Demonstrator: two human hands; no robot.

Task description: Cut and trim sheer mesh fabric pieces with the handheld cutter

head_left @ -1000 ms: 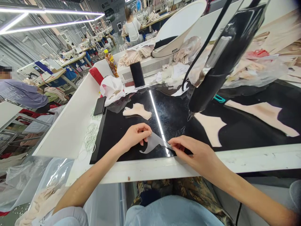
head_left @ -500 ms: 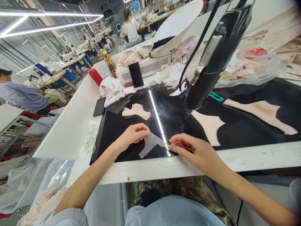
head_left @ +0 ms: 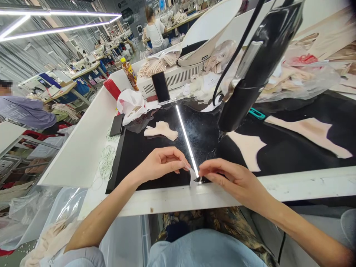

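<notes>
Between my hands, near the table's front edge, hangs a thin translucent sheet piece [head_left: 192, 178], seen folded or edge-on. My left hand [head_left: 167, 161] pinches its upper edge between thumb and fingertips. My right hand [head_left: 230, 176] is closed in a pinch at the piece's right end; the exact contact is hard to see. Beyond my left hand a small stack of beige fabric pieces [head_left: 161, 130] lies on the black work surface [head_left: 139, 159]. A beige cut piece [head_left: 249, 148] lies past my right hand, under the tip of a black machine arm [head_left: 241, 100].
Another beige piece [head_left: 308, 133] lies at right, near a teal cutter-like tool [head_left: 257, 113]. At left are a phone [head_left: 116, 125], pale elastic loops [head_left: 106, 163] and a white plastic bag [head_left: 131, 105]. A second phone [head_left: 160, 87] leans at the back. Co-workers sit farther off.
My left hand has moved right and slightly down, closer to my right hand. The translucent piece, spread out before, is now bunched or turned edge-on between them.
</notes>
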